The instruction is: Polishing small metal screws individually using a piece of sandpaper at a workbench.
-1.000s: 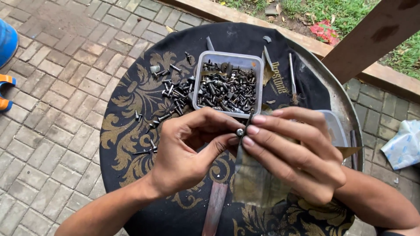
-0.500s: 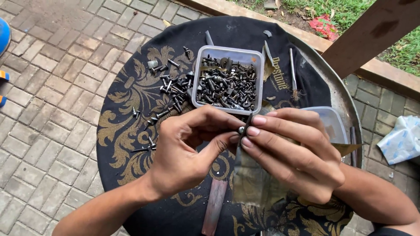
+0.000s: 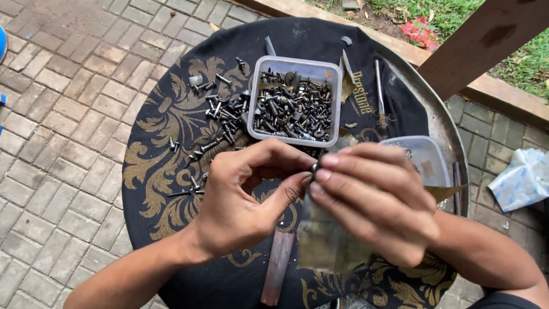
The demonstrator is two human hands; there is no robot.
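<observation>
Black gold-patterned cloth covers the round table (image 3: 452, 131) on grey paving, where the left hand (image 3: 240, 200) and right hand (image 3: 372, 200) pinch a small dark metal screw (image 3: 314, 167).

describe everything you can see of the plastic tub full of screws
The tub is a small rectangular container of clear, cloudy plastic with rounded corners and no lid. It sits upright on the black cloth with gold scrollwork that covers the round tray, towards its far side. It is heaped with dark metal screws, bolts and nuts. More loose screws lie against its left wall. Neither hand touches it.
</observation>
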